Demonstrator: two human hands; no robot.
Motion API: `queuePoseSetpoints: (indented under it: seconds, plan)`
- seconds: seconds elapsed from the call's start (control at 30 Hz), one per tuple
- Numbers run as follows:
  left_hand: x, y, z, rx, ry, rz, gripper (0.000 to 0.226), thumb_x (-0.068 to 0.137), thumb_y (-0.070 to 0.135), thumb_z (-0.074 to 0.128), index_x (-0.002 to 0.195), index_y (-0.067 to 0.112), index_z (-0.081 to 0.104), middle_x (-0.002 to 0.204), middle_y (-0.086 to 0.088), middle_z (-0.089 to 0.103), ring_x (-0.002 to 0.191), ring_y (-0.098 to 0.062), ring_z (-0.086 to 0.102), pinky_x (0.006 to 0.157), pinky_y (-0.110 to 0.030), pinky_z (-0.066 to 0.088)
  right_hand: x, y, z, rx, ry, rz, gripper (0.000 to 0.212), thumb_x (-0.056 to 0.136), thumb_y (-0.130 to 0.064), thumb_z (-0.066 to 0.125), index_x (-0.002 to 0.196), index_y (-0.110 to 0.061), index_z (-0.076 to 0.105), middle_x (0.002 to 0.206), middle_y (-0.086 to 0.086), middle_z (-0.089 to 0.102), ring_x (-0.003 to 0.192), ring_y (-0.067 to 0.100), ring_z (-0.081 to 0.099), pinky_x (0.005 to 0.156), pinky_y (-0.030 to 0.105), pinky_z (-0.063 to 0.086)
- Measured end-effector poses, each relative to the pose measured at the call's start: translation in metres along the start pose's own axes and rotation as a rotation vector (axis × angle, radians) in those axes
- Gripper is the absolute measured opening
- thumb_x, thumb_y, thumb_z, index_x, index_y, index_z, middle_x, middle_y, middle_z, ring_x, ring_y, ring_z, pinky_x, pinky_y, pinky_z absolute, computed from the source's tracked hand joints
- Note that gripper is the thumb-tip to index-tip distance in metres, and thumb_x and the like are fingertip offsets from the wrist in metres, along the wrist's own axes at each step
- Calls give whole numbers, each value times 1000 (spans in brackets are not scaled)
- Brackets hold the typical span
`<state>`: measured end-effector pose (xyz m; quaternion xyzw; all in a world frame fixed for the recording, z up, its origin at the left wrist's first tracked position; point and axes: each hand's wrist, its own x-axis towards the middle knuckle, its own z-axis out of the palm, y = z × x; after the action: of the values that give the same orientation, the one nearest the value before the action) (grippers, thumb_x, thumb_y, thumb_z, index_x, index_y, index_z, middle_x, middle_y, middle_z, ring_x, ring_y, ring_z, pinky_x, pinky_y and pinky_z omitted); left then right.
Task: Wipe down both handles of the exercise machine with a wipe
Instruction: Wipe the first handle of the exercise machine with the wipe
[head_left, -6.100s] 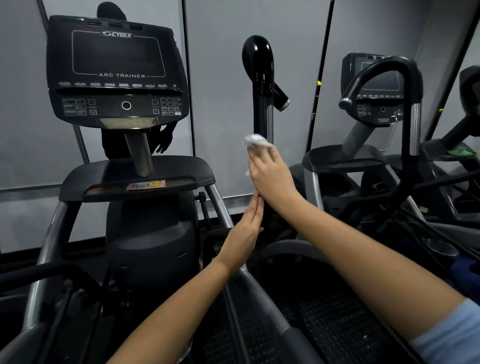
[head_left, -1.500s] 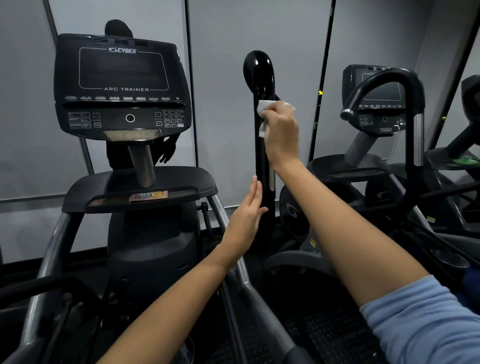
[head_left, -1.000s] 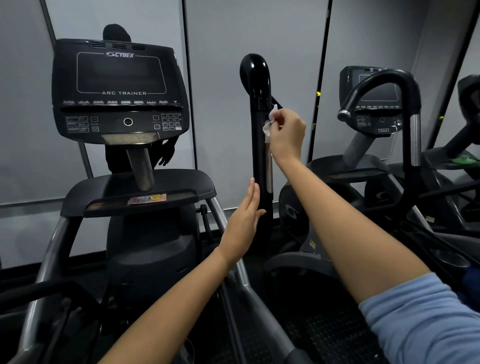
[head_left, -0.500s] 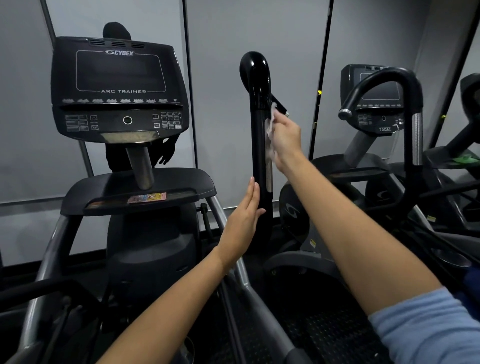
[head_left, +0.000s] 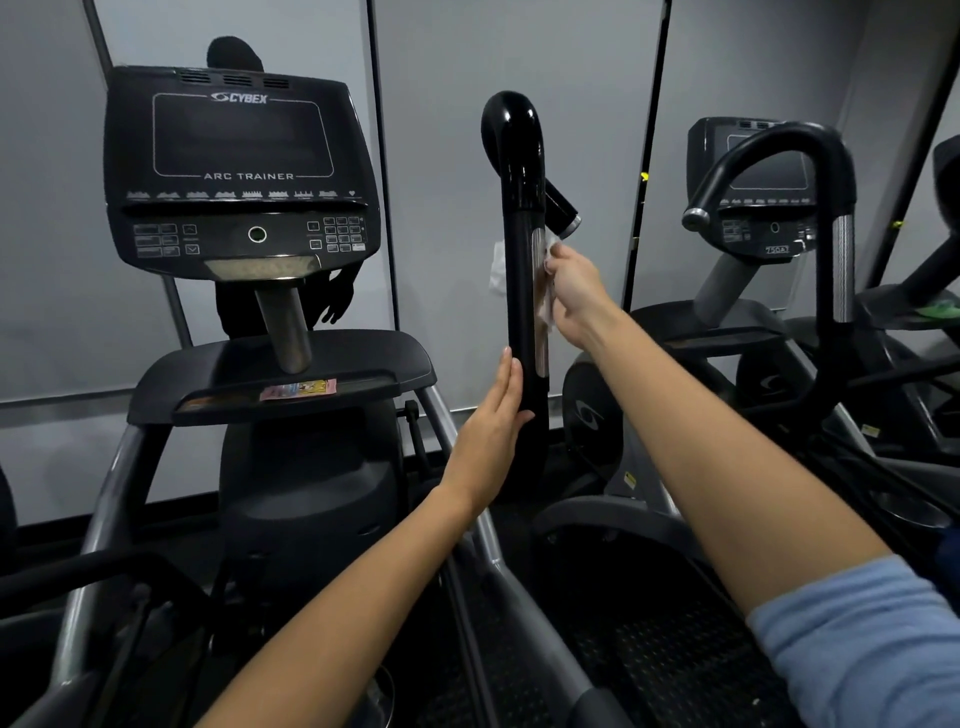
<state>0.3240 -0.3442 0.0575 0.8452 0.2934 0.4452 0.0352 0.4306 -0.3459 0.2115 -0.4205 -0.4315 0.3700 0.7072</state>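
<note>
The machine's glossy black right handle (head_left: 521, 218) stands upright in the middle, hooked at its top. My right hand (head_left: 574, 293) presses a white wipe (head_left: 545, 306) against the handle's right side at mid height, and a corner of the wipe shows left of the bar. My left hand (head_left: 491, 434) lies flat, fingers together, against the handle's lower left side and holds nothing. The machine's left handle is a dark bar (head_left: 67, 571) at the lower left, mostly out of frame.
The Cybex Arc Trainer console (head_left: 239, 166) and its shelf (head_left: 280, 376) fill the left. A second machine with a curved black handle (head_left: 831, 218) and console (head_left: 753, 182) stands right. Grey wall panels behind; black foot pedal (head_left: 649, 649) below.
My right hand has slid the wipe down the handle, from just under the hook to mid height. My left hand has stayed flat on the lower handle.
</note>
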Motion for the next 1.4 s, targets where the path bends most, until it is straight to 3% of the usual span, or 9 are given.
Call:
queuePoseSetpoints:
  seconds: [0.3,0.4,0.5,0.87,1.0,1.07,1.2,1.3,1.4]
  plan:
    - [0,0,1,-4,23,29,65,93,4,52,146,1,15,154,-2,7,125,-33,51,100,-40,46,-16,28,-18,-187,-51,44,34,97,3,30,120,4,54,82,4,62,72,11,60,56,14,53]
    - [0,1,-2,-39,7,14,63,95,8,49,147,6,13,153,6,2,134,-24,41,107,-31,37,-6,18,-8,-295,-19,-151,38,99,-4,32,135,-3,44,119,3,59,108,12,57,84,11,46]
    - [5,-2,-7,-68,17,9,56,95,4,48,145,3,23,151,4,11,136,-23,37,112,-30,31,-34,46,-12,-425,-20,-271,44,101,-5,29,145,-8,26,152,2,27,139,12,25,97,1,21]
    - [42,0,-32,-190,138,-143,45,100,8,38,144,9,30,151,-8,32,140,-18,32,114,-25,24,-60,83,-21,-729,-85,-448,53,99,0,26,148,-11,10,158,0,0,144,9,1,109,8,4]
    - [70,7,-49,-179,93,-148,48,101,17,37,146,10,25,156,-6,22,143,-16,23,111,-19,16,-99,139,-52,-999,-156,-560,72,87,15,31,148,-8,0,157,1,-12,144,12,-8,94,-10,13]
    - [85,13,-54,-166,54,-118,51,100,17,40,147,10,23,156,-7,20,143,-18,23,114,-27,21,-101,149,-62,-1111,-165,-627,80,79,19,32,148,-5,0,156,1,-14,145,17,-9,97,-3,21]
    - [101,16,-57,-151,65,-120,58,94,6,51,146,7,26,153,-9,28,135,-26,40,111,-40,35,-77,126,-50,-1364,-169,-745,76,70,5,23,145,4,9,154,15,0,144,29,-1,116,19,3]
    - [101,17,-59,-174,65,-138,60,91,3,54,146,9,29,153,-7,30,126,-28,50,108,-36,39,-81,140,-57,-1475,-148,-784,72,74,0,25,145,5,15,154,21,14,143,33,8,116,42,22]
    - [100,19,-61,-195,66,-136,61,90,2,56,145,8,30,152,-8,31,126,-28,50,107,-33,40,-94,160,-75,-1610,-215,-853,70,74,-2,29,144,3,20,152,19,23,142,30,12,112,46,30]
